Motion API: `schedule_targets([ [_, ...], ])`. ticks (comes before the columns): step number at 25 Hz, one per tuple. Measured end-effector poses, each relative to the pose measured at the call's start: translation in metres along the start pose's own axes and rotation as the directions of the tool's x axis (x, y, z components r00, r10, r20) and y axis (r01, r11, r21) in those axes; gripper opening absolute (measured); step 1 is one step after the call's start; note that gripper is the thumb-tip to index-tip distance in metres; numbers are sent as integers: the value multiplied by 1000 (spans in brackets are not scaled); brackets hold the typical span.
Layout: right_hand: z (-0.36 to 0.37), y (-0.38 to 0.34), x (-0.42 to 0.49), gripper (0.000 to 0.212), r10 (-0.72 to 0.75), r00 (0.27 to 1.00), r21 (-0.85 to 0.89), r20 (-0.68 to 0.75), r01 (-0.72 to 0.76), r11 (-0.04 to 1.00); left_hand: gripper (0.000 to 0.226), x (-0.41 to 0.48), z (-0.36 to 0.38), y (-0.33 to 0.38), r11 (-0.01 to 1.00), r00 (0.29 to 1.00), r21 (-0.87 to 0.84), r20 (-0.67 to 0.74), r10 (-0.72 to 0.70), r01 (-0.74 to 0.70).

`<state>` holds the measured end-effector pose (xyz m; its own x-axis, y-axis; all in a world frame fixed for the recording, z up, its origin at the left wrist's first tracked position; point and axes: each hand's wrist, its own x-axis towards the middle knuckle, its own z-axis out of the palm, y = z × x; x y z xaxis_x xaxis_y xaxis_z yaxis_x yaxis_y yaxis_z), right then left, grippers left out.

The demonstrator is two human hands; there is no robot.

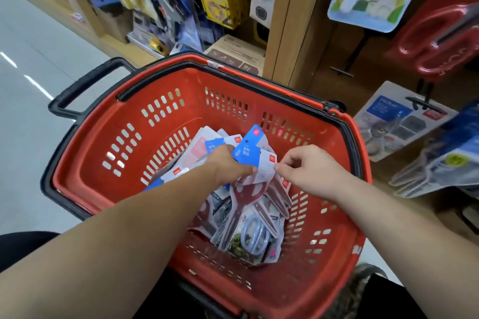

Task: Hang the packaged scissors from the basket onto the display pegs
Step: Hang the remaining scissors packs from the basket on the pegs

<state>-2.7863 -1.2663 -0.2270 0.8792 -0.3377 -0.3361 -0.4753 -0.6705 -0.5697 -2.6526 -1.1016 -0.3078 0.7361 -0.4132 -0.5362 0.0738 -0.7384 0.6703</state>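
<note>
Your left hand (228, 163) grips a scissors pack (265, 171) low in the basket (181, 70). Your right hand (308, 168) pinches its card edge from 3 o'clock. The pack runs 12 to 6, handles toward you. A peg (422, 102) lies at 2 o'clock, nearer your right. Your left fingers are hidden and the hang hole is unclear.

Little is legible on my feed. In the basket (181, 85), the packaged scissors (264, 171) carry small red tags (272, 157) with white letters that I read as "deli". One sits on the topmost pack, a second on a pack nearer the basket's left wall. A blue card (245, 154) on top of the pile bears white Chinese characters, too blurred for me to read. On the cardboard box (233, 52) just behind the basket's far rim I make out "10".
</note>
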Motion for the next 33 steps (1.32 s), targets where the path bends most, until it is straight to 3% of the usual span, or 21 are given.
schedule_targets([
  [3, 2, 2, -1, 25, 22, 1000, -4, 6, -22, 1000, 17, -11, 10, 3, 982, 999, -191, 53, 12, -2],
  [7, -5, -2, -5, 11, 24, 997, 121, -75, -15, 993, 15, -29, -2, 11, 976, 992, -192, 51, 116, -104],
  [12, -24, -14, -18, 109, 60, 976, 353, -209, 18, 935, 17, -76, -39, 57, 904, 928, -243, 35, 371, -352],
  [13, -30, -17, -21, 107, 52, 977, 462, -206, 50, 886, 16, -88, -48, 65, 879, 903, -247, 29, 428, -409],
  [15, -45, -30, -32, 59, -19, 992, 676, -128, 101, 730, 21, -109, -62, 76, 827, 870, -309, -7, 492, -470],
  [17, -49, -40, -40, 33, -14, 994, 778, -106, 92, 621, 31, -121, -71, 82, 774, 864, -408, -82, 497, -484],
  [21, -36, -45, -42, 27, 45, 981, 825, -190, 135, 548, 46, -126, -69, 85, 670, 899, -620, -142, 415, -408],
  [28, -30, -42, -34, 25, 125, 982, 884, -141, 68, 463, 67, -116, -64, 83, 636, 939, -708, -114, 325, -307],
  [33, -40, -47, -29, 27, 187, 971, 924, -151, 71, 375, 48, -118, -73, 77, 594, 929, -799, 140, 342, -98],
])
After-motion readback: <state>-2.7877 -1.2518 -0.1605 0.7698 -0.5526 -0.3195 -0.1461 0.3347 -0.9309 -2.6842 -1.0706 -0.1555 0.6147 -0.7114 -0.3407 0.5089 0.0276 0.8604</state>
